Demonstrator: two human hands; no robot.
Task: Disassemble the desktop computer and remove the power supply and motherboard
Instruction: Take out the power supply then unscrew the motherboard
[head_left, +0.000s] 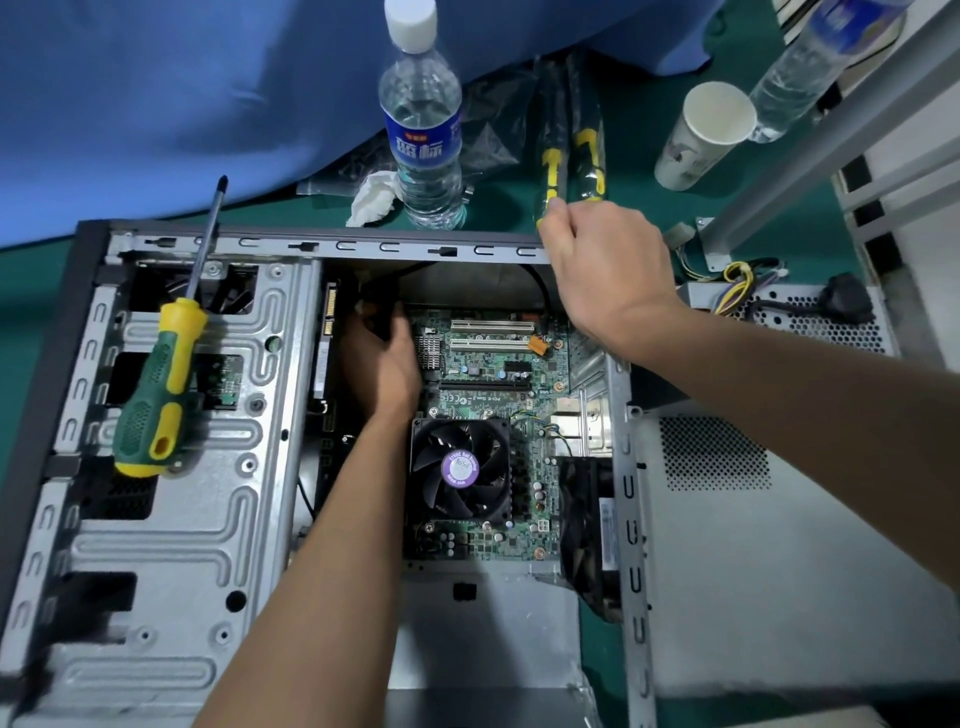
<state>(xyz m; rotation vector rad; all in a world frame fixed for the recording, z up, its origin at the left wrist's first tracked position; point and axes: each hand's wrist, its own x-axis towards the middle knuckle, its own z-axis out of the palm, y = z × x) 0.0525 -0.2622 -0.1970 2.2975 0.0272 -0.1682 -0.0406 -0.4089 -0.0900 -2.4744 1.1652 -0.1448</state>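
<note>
Green counter | left hand grips black cable beside motherboard | right hand pinches packaged screwdriver | advice: pull connector straight, not wire.

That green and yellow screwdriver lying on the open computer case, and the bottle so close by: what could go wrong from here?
The green and yellow screwdriver lies loose on the grey metal drive cage; a jolt might roll it onto the green motherboard. The clear water bottle stands just behind the case; the right hand on the rim could knock it over. The left hand works among cables and may snag one.
</note>
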